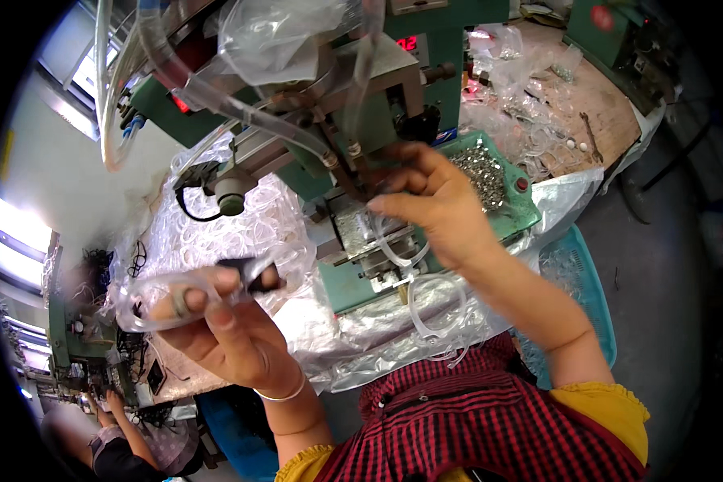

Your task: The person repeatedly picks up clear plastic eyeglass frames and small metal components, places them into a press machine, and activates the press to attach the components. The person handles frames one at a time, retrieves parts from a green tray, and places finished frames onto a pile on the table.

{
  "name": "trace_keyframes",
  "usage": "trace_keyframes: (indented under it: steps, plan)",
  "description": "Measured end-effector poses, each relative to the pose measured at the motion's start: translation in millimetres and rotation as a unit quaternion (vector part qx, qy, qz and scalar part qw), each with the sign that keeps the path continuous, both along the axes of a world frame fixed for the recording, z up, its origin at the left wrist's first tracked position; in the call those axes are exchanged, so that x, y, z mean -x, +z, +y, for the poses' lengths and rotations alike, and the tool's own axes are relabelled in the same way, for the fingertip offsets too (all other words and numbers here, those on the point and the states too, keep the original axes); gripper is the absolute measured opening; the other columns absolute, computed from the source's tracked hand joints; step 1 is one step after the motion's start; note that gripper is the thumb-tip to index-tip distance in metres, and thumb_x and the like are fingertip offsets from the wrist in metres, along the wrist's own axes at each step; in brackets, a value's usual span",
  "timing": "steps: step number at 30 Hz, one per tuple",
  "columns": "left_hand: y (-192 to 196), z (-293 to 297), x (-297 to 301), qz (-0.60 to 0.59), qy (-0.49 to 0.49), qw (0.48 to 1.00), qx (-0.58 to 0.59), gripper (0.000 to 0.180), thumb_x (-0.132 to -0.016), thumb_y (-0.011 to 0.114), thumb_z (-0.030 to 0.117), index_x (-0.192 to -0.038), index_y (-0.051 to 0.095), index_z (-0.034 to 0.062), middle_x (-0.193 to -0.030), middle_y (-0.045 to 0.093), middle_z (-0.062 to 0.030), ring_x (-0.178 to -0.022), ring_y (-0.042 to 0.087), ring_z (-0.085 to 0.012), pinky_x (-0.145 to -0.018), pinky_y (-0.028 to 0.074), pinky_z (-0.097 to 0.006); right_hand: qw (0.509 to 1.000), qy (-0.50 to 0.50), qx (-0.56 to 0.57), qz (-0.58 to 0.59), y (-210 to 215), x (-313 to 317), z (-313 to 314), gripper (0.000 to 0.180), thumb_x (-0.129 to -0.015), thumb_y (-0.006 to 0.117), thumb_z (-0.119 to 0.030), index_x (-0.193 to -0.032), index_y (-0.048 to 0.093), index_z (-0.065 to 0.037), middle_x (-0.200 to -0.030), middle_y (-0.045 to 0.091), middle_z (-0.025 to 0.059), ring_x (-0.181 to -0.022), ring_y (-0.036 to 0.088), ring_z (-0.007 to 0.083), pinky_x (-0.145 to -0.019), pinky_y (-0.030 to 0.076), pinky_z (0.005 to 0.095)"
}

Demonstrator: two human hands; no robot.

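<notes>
A worker's two bare hands tend a green bench machine (442, 71), the left hand (231, 341) closed with thumb and fingers around a clear plastic loop (143, 324) held above the near left side of the table, a dark patch at its fingertips too blurred to name. The right hand (442, 205) reaches in beneath the machine's head, fingers curled and thumb drawn toward them; shadow hides the tips, so whether they pinch anything cannot be told. Just below the thumb, a second loop (394, 257) hangs in front of the work point, one end out of sight. The step in hand looks to be setting or freeing that loop at the head, and the next move would call for steady alignment and fingertips clear of the tool. A heap of clear loops (253, 225) lies to the left; small metal parts (480, 178) fill a green tray (526, 215) at right.
</notes>
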State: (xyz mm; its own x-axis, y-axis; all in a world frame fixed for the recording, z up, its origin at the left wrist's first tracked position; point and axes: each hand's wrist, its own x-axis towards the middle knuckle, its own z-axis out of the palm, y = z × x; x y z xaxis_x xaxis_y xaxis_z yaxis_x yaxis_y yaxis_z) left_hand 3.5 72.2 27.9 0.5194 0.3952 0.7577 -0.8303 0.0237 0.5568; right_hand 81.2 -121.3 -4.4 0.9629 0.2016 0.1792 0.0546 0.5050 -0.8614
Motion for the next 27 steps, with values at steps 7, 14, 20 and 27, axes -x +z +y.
trace_keyframes:
  steps: [7,14,20,27]
  plan:
    - [6.5,-4.3,-38.9,-0.028,0.037,0.996,-0.070,0.015,-0.098,0.053,0.003,-0.112,0.053,0.0019,-0.101,0.065,-0.0093,-0.094,0.065,-0.0179,-0.079,0.058,-0.037,0.999,-0.028,-0.015,-0.012,-3.6,14.9,10.4,0.050,-0.082,0.066,0.006,-0.130,0.051,0.003,-0.112,0.065,0.0090,-0.094,0.062,0.0121,-0.085,0.049,0.0252]
    - [-27.8,-25.7,-9.0,-0.082,0.062,0.862,-0.496,0.015,-0.076,0.074,0.000,-0.083,0.062,0.0066,-0.098,0.072,-0.0126,-0.071,0.066,-0.0202,-0.055,0.050,-0.028,0.922,-0.120,0.335,-0.153,-19.7,-7.1,-48.9,0.038,-0.082,0.065,-0.003,-0.120,0.062,-0.003,-0.113,0.068,0.0100,-0.108,0.064,0.0217,-0.096,0.048,0.0325]
    - [-31.4,-37.4,-25.4,-0.212,0.122,0.809,-0.534,0.028,-0.070,0.077,0.007,-0.084,0.053,0.0098,-0.105,0.070,-0.0099,-0.063,0.055,-0.0173,-0.051,0.050,-0.028,0.888,-0.296,0.330,-0.119,-95.8,-21.4,-128.4,0.035,-0.085,0.064,-0.002,-0.121,0.061,-0.002,-0.103,0.068,0.0080,-0.096,0.064,0.0163,-0.086,0.049,0.0289]
    - [-50.2,-35.8,-35.5,-0.199,0.128,0.821,-0.520,0.019,-0.073,0.071,0.007,-0.080,0.053,0.0089,-0.106,0.068,-0.0099,-0.073,0.057,-0.0161,-0.080,0.061,-0.039,0.647,-0.317,0.663,-0.203,-86.7,10.3,-101.6,0.032,-0.079,0.072,-0.011,-0.109,0.066,-0.003,-0.097,0.065,0.0163,-0.092,0.060,0.0343,-0.082,0.048,0.0423]
